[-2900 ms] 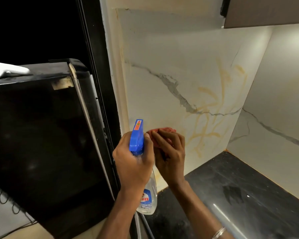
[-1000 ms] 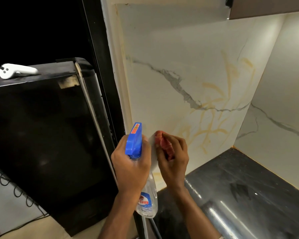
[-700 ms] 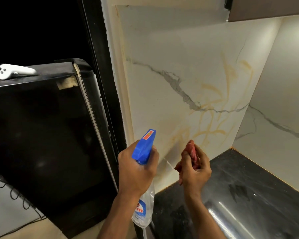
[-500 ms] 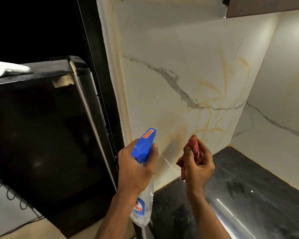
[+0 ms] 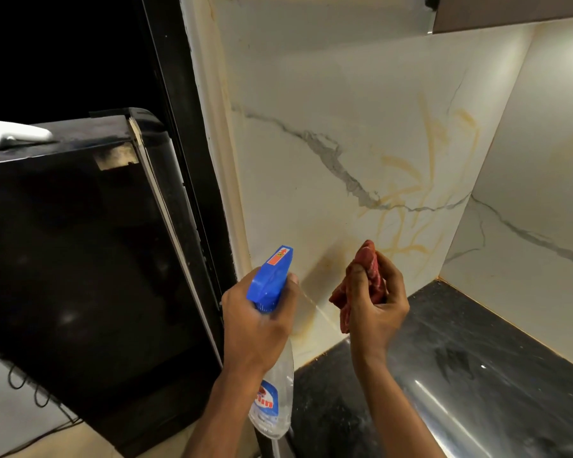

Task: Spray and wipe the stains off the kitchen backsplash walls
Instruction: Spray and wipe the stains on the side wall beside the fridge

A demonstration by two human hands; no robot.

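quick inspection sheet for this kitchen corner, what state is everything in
surface: marble-look backsplash with yellow streaky stains across its middle and lower part; glossy black countertop below, smeared.
job's things: spray bottle, blue head aimed at the wall; red cloth, bunched, apparently off the wall.
clutter: white controller on top of the black appliance.
grips: left hand grips the spray bottle; right hand holds the red cloth.
cables: coiled black cable at lower left, beside the appliance.
surroundings: dark cabinet above right; upper left too dark to read.
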